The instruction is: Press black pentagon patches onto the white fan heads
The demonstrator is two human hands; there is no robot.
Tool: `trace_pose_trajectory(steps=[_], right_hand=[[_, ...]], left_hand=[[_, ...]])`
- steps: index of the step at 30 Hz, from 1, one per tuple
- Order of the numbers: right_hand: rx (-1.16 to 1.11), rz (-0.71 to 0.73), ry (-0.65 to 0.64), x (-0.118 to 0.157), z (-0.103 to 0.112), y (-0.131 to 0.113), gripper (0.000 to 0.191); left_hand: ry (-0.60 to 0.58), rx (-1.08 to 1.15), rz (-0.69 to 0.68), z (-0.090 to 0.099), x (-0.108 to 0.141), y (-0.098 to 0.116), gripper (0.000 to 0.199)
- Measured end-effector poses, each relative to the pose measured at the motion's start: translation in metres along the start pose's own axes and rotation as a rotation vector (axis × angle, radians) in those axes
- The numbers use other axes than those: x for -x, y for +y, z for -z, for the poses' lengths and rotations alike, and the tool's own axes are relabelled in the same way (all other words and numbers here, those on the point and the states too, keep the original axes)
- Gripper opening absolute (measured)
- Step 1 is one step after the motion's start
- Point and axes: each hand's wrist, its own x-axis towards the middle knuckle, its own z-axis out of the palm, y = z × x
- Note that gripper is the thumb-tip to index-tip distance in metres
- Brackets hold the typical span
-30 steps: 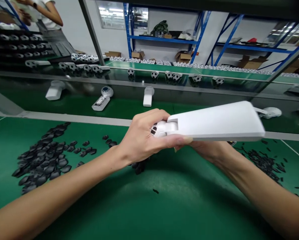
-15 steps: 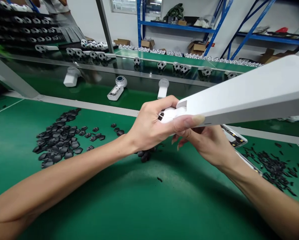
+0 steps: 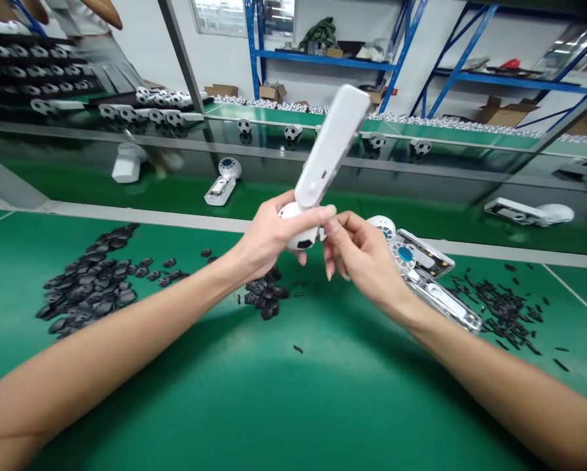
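Observation:
My left hand point(image 3: 266, 239) is closed around the round head of a white handheld device with a football-patterned head point(image 3: 333, 142). Its long white handle tilts up and to the right, with a small dark slot on the face toward me. Thumb and fingertips of my right hand point(image 3: 369, 265) are pinched together at the right edge of the ball head. Whatever they grip there is too small to make out. Just beyond my right wrist lie open devices with a blue-centred round head point(image 3: 404, 254) and exposed insides. A cluster of black pieces point(image 3: 266, 297) sits below my left hand.
Black panel pieces point(image 3: 94, 281) form a large pile at left; thin black strips point(image 3: 509, 311) are scattered at right. A green conveyor point(image 3: 175, 199) carries white devices point(image 3: 223, 182) behind a pale rail. A person point(image 3: 97, 46) stands at the back left beside racks.
The device's handle has swung from pointing right, close to me, to pointing up and away. My right hand has come from beneath it to the ball's right side. The view has shifted slightly.

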Motion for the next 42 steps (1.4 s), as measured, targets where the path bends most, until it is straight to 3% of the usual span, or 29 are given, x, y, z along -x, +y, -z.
trace_pose_trajectory(steps=[5, 9, 15, 19, 25, 30, 33, 36, 42], right_hand=[[0.75, 0.031, -0.273, 0.001, -0.005, 0.013, 0.012], [0.932, 0.149, -0.414, 0.006, -0.018, 0.019, 0.015], [0.867, 0.097, -0.471, 0.007, -0.025, 0.021, 0.009], [0.854, 0.077, -0.449, 0.007, -0.024, 0.021, 0.017], [0.805, 0.102, -0.46, 0.007, -0.024, 0.022, 0.012], [0.538, -0.053, -0.422, 0.001, -0.02, 0.012, 0.012], [0.33, -0.127, -0.366, -0.007, -0.01, 0.007, 0.006], [0.198, -0.09, -0.259, -0.018, 0.004, 0.003, 0.017], [0.196, 0.022, -0.009, -0.032, 0.029, -0.017, 0.028]], left_hand=[[0.143, 0.138, -0.007, 0.019, -0.015, 0.018, 0.031], [0.196, 0.207, -0.049, 0.028, -0.019, 0.029, 0.035], [0.222, 0.266, -0.04, 0.034, -0.021, 0.025, 0.039], [0.191, 0.254, -0.039, 0.037, -0.023, 0.021, 0.043], [0.184, 0.214, -0.053, 0.03, -0.019, 0.019, 0.048], [0.124, 0.225, -0.04, 0.028, -0.016, 0.017, 0.045], [0.059, 0.224, -0.056, 0.028, -0.016, 0.017, 0.047], [0.004, 0.177, -0.093, 0.029, -0.015, 0.018, 0.054], [-0.013, -0.106, -0.3, 0.035, -0.015, 0.013, 0.056]])
